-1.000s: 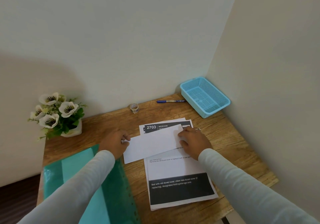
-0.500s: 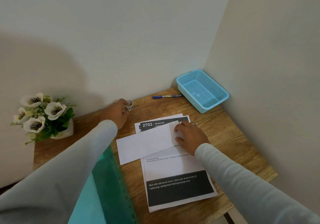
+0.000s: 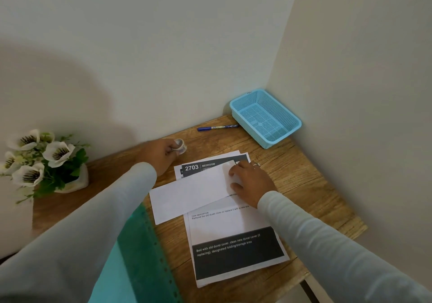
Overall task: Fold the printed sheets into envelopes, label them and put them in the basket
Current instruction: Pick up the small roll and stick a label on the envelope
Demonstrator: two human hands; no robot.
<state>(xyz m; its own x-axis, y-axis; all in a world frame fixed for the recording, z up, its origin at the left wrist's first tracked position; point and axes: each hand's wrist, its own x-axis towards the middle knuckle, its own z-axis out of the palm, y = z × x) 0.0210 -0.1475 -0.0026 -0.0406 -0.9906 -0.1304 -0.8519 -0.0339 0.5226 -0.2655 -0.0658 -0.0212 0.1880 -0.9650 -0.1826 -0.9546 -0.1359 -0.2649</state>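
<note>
The left hand (image 3: 161, 154) has left the folded sheet (image 3: 194, 192) and gone to the back of the table (image 3: 315, 185). Now its fingers curl round the small roll of tape (image 3: 181, 145) by the wall. The right hand (image 3: 247, 178) hasn't moved: fingers flat, pressing the folded sheet's right end down so the flap stays shut. That sheet lies slanted across the top of the stack of printed sheets (image 3: 233, 244), its left end hanging out over bare wood.

So the folding looks finished on this one and sealing comes next, I'd say. The tape has to come back to the flap while the right hand keeps pressing.

There isn't much room here. Walls close in behind and to the right, and the blue basket (image 3: 265, 118) sits in that corner with nothing in it. The blue pen (image 3: 217, 128) lies just left of the basket, unused. A green folder (image 3: 140, 256) takes up the near left and the white flowers (image 3: 42, 160) the far left. The stack's lower corner sits close to the table's front edge.
</note>
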